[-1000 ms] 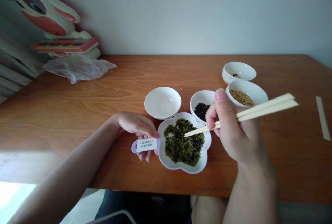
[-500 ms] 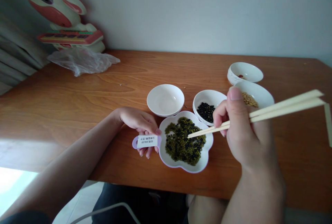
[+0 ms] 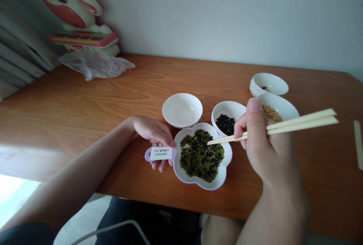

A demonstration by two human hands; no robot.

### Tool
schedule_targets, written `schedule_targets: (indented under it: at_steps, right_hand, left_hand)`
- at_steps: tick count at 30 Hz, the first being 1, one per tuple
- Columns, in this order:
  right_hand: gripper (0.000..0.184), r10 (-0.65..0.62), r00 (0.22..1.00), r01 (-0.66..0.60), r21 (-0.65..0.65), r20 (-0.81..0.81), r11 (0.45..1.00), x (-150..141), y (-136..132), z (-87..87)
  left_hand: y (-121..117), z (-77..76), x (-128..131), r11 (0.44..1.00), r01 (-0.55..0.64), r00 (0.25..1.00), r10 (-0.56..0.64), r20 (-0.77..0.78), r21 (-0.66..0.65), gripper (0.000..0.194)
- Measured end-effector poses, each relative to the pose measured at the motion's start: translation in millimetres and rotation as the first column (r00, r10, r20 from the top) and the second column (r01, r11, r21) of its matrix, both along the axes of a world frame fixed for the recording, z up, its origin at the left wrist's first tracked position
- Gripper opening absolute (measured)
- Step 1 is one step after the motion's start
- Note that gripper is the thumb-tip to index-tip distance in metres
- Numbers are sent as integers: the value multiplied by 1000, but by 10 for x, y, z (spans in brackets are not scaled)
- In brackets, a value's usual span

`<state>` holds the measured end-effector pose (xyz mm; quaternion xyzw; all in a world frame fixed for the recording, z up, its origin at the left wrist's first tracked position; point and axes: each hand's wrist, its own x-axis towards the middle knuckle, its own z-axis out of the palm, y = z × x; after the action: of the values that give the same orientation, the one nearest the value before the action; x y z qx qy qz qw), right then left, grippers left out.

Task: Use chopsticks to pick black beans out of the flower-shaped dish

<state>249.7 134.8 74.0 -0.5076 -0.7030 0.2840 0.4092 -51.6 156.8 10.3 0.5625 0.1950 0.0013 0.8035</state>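
My left hand (image 3: 155, 139) is closed on the handle side of a white, flower-shaped dish (image 3: 226, 179) with a lilac rim and a paper label (image 3: 160, 153) on its handle. Mixed green and black beans (image 3: 201, 158) lie in the dish. In my right hand (image 3: 263, 143) is a pair of wooden chopsticks (image 3: 300, 122), their tips close together over the beans in the upper part of the dish. Whether the tips pinch a bean is too small to tell. Just behind the dish, a white bowl (image 3: 219, 108) holds black beans (image 3: 225, 124).
Left of the black beans stands an empty white bowl (image 3: 182, 110). Behind my right hand are a bowl with tan beans (image 3: 270, 112) and another bowl (image 3: 273, 83) with a few reddish bits. A plastic bag (image 3: 98, 65) and a toy keyboard (image 3: 85, 39) sit at the back left.
The chopstick tips have shifted slightly up towards the back of the dish, and their rear ends have dropped and moved left. My left hand keeps its hold on the dish.
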Motion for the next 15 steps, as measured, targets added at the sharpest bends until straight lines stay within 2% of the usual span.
schedule_targets:
  at_steps: [3, 7, 10, 15]
  right_hand:
    - [68, -14, 999, 16, 45, -45, 999, 19, -9, -2]
    - [69, -47, 997, 50, 53, -66, 997, 50, -17, 15]
    - [70, -57, 998, 58, 48, -35, 997, 47, -13, 16]
    - [70, 16, 999, -17, -9, -33, 1000, -20, 1, -39]
  left_hand:
    - [2, -5, -2, 994, -69, 997, 67, 30, 79, 23]
    - [6, -18, -11, 997, 72, 997, -72, -9, -3, 40]
    - [8, -15, -12, 991, 133, 991, -133, -6, -8, 47]
    - [4, -2, -14, 997, 71, 996, -71, -51, -6, 40]
